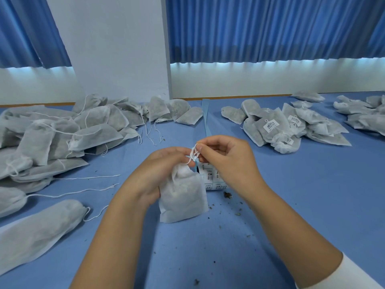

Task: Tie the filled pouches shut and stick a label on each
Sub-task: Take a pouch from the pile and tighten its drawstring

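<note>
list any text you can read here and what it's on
No text reads clearly.
White barcode sticker on a grey fabric pouch at right: print too blurred.
Second white sticker beside it: too small.
Third white sticker below: too small.
Roll of white barcode labels behind the held white pouch: unreadable.

The pouch point(183, 197) is looking like thin white non-woven cloth, matt and faintly fuzzy, sheer enough that its dark filling is showing through as grey, and its drawstring point(194, 152) is reading as fine white thread. The worktop point(291, 195) is wearing a smooth, matt blue covering flecked with dry dark crumbs point(227, 195), while the label roll point(210, 180) is showing white printed paper on pale blue backing. The curtains point(270, 28) are hanging as pleated blue cloth.
</note>
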`<state>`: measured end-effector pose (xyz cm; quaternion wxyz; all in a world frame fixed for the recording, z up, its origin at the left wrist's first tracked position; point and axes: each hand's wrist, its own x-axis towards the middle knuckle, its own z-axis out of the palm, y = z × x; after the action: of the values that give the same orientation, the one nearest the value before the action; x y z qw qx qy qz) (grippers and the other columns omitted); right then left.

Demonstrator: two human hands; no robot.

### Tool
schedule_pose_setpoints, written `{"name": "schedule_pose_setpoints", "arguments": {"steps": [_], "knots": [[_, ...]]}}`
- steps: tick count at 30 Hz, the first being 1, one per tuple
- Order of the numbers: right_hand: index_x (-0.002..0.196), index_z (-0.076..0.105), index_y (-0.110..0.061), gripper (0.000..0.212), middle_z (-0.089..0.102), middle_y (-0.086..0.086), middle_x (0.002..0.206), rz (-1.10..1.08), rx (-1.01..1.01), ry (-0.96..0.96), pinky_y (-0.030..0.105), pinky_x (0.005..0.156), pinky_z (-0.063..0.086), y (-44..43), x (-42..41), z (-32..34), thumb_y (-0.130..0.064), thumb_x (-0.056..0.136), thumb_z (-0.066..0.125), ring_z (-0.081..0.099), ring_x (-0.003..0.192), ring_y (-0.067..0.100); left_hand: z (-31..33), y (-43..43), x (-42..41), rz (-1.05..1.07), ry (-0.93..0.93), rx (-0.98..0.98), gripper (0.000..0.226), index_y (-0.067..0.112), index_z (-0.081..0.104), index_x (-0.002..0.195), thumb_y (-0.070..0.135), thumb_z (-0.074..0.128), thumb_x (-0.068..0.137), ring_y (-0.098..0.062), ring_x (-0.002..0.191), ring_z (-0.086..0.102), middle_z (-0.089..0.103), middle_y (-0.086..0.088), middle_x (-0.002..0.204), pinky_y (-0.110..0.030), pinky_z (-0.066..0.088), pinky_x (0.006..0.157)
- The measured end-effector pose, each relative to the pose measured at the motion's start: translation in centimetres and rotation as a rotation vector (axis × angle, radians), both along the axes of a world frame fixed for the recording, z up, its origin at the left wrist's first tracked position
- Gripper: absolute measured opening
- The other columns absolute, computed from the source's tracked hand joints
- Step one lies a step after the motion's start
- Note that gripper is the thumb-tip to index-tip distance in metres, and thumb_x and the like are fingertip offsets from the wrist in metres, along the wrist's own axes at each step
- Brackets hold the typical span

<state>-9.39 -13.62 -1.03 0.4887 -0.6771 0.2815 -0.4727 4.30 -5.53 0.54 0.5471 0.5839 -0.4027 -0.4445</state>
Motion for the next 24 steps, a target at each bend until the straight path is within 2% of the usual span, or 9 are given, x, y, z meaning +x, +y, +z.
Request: {"name": "schedule_pose_setpoints", "arguments": {"steps": [5, 8, 13, 16, 18, 20, 24], "knots": [[0.086, 0.074, -0.011, 0.005, 0.075, 0.002, 0.079, -0.009, -0.01, -0.004, 0.019, 0.07, 0.055, -0.3, -0.3, 0.3, -0.007, 0.087, 0.071, 0.071, 0.072, 0.013, -0.4, -0.1, 0.4, 0.1, -0.177, 0.002, 0.026, 0.025, 0.077, 0.067, 0.015, 0.066, 0.088, 0.007, 0.074, 0.063, 0.076, 0.011, 0.081, -0.01, 0.044, 0.068], [0.085, 0.072, -0.013, 0.005, 0.074, 0.0, 0.081, -0.049, -0.045, 0.04, 0.03, 0.077, 0.059, -0.6, -0.6, 0.4, -0.011, 0.088, 0.069, 0.071, 0.078, 0.015, -0.6, -0.2, 0.3, 0.123, -0.289, 0.009, 0.02, 0.025, 0.077, 0.073, 0.023, 0.067, 0.091, 0.006, 0.064, 0.057, 0.074, 0.012, 0.076, -0.003, 0.04, 0.056], [0.082, 0.068, -0.019, 0.009, 0.07, -0.008, 0.08, -0.118, -0.099, 0.107, 0.043, 0.084, 0.056, -1.1, -1.0, 0.7, -0.014, 0.09, 0.066, 0.068, 0.083, 0.013, -0.6, -0.4, -0.7, 0.141, -0.408, -0.031, 0.015, 0.02, 0.068, 0.086, 0.023, 0.059, 0.097, -0.001, 0.036, 0.039, 0.064, 0.011, 0.055, -0.01, 0.032, 0.039], [0.082, 0.064, -0.02, 0.012, 0.068, -0.007, 0.081, -0.145, -0.077, 0.101, 0.048, 0.085, 0.054, -1.3, -1.0, 0.7, -0.014, 0.092, 0.062, 0.067, 0.087, 0.018, -0.7, -0.4, -1.7, 0.146, -0.522, -0.067, 0.014, 0.025, 0.057, 0.089, 0.026, 0.051, 0.101, -0.002, 0.035, 0.043, 0.06, 0.009, 0.047, -0.013, 0.032, 0.036], [0.084, 0.061, -0.019, 0.012, 0.066, -0.005, 0.083, -0.163, -0.094, 0.114, 0.048, 0.085, 0.053, -1.3, -1.0, 0.7, -0.013, 0.094, 0.058, 0.066, 0.087, 0.019, -0.9, -0.5, -2.4, 0.169, -0.638, -0.093, 0.016, 0.031, 0.051, 0.088, 0.029, 0.046, 0.103, -0.001, 0.04, 0.05, 0.058, 0.01, 0.044, -0.016, 0.036, 0.043], [0.087, 0.056, -0.018, 0.01, 0.063, -0.002, 0.089, -0.197, -0.17, 0.154, 0.047, 0.085, 0.052, -1.2, -1.1, 0.7, -0.014, 0.096, 0.053, 0.063, 0.089, 0.016, -1.1, -0.5, -3.3, 0.179, -0.711, -0.116, 0.018, 0.034, 0.046, 0.087, 0.03, 0.042, 0.103, -0.001, 0.044, 0.052, 0.057, 0.012, 0.043, -0.021, 0.037, 0.05], [0.092, 0.046, -0.015, 0.005, 0.052, -0.001, 0.097, -0.356, -0.511, 0.398, 0.043, 0.074, 0.048, -1.4, -1.8, 0.5, -0.018, 0.096, 0.049, 0.052, 0.083, 0.014, -1.5, -0.5, -5.2, 0.136, -0.818, -0.127, 0.019, 0.036, 0.041, 0.085, 0.031, 0.038, 0.104, -0.002, 0.048, 0.054, 0.057, 0.01, 0.043, -0.019, 0.036, 0.049]]}}
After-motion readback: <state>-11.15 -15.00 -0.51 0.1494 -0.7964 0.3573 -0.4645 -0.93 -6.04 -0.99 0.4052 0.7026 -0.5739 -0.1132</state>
